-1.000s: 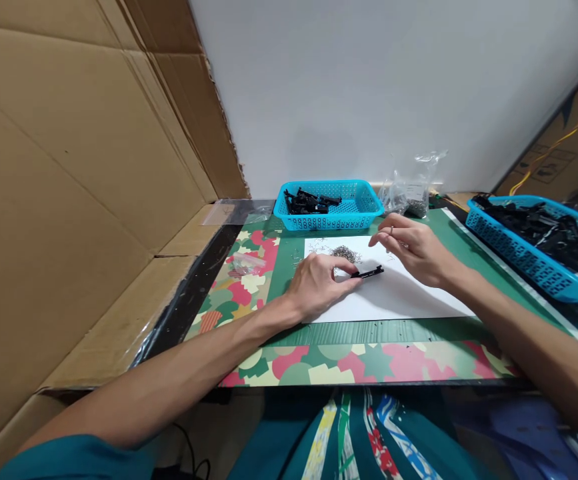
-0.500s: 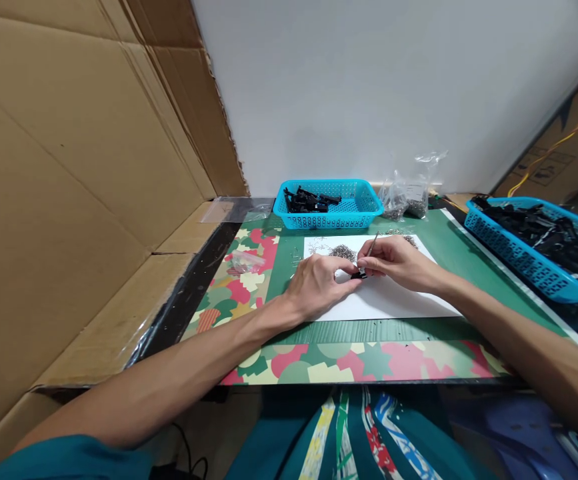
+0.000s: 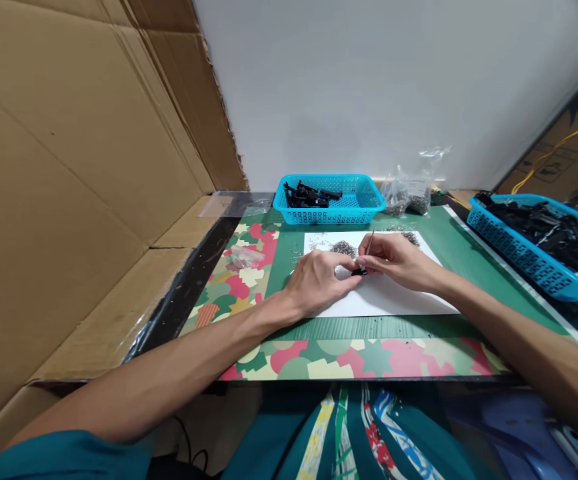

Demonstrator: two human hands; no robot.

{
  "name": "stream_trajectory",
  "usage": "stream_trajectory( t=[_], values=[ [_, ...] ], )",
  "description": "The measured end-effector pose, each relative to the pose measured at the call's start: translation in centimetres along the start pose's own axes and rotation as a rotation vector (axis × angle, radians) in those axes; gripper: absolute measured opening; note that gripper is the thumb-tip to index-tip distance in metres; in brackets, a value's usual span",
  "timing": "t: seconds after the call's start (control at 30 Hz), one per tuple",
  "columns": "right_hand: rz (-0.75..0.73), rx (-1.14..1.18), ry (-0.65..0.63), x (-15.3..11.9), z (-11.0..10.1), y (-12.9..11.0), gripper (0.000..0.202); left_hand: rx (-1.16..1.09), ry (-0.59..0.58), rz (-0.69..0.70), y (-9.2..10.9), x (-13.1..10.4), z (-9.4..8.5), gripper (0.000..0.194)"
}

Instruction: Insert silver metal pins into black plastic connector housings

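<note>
Between the thumb and fingers of my left hand is a small black plastic part, held just above a white sheet. My right hand pinches a thin metal tool like tweezers, its shaft rising up from the fingers. The tool's lower end meets the black part, but my fingertips hide the exact contact. Just behind my hands a pile of tiny metal pieces lies on the sheet. A second metal pile sits beyond my right hand.
A blue basket with black parts stands at the back; a fuller blue basket is at the right. Clear bags of metal pieces stand beside the back basket. A cardboard wall rises at the left. A small plastic bag lies on the mat.
The tool in my right hand now stands more upright. Both hands keep their hold on the same things, and the view has shifted slightly.
</note>
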State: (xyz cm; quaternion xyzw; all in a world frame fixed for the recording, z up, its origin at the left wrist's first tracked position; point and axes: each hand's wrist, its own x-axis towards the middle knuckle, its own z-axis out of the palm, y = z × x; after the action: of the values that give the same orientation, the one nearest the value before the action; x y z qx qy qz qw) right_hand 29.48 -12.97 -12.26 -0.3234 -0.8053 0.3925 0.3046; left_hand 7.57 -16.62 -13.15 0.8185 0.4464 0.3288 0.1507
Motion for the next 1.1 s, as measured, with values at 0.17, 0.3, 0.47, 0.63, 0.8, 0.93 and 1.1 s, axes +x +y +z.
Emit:
stream_trajectory(
  t=[0.17, 0.3, 0.47, 0.63, 0.8, 0.93, 1.1],
  values=[
    [-0.030, -0.156, 0.006, -0.01, -0.14, -0.10, 0.027, -0.003, -0.011, 0.006, 0.03, -0.06, -0.07, 0.017],
    [-0.057, -0.173, 0.002, -0.03, -0.10, -0.29, 0.029, -0.024, -0.030, 0.004, 0.15, -0.04, -0.22, 0.017],
    [-0.063, -0.185, -0.021, -0.10, 0.00, -0.47, 0.029, -0.081, -0.023, -0.012, 0.00, -0.04, -0.08, 0.018],
    [-0.086, -0.219, -0.007, -0.11, 0.04, -0.52, 0.024, -0.120, -0.019, -0.012, -0.44, 0.04, 0.29, 0.016],
    [-0.117, -0.192, -0.003, -0.03, 0.09, -0.33, 0.028, -0.119, -0.028, -0.030, -0.35, 0.14, 0.23, 0.017],
    [-0.103, -0.148, 0.009, 0.07, 0.19, -0.10, 0.030, -0.109, -0.025, -0.024, -0.32, 0.29, 0.02, 0.015],
    [-0.056, 0.044, 0.125, 0.40, -0.60, 0.13, 0.035, -0.075, 0.023, 0.006, -0.49, 0.52, -0.12, 0.012]
  ],
)
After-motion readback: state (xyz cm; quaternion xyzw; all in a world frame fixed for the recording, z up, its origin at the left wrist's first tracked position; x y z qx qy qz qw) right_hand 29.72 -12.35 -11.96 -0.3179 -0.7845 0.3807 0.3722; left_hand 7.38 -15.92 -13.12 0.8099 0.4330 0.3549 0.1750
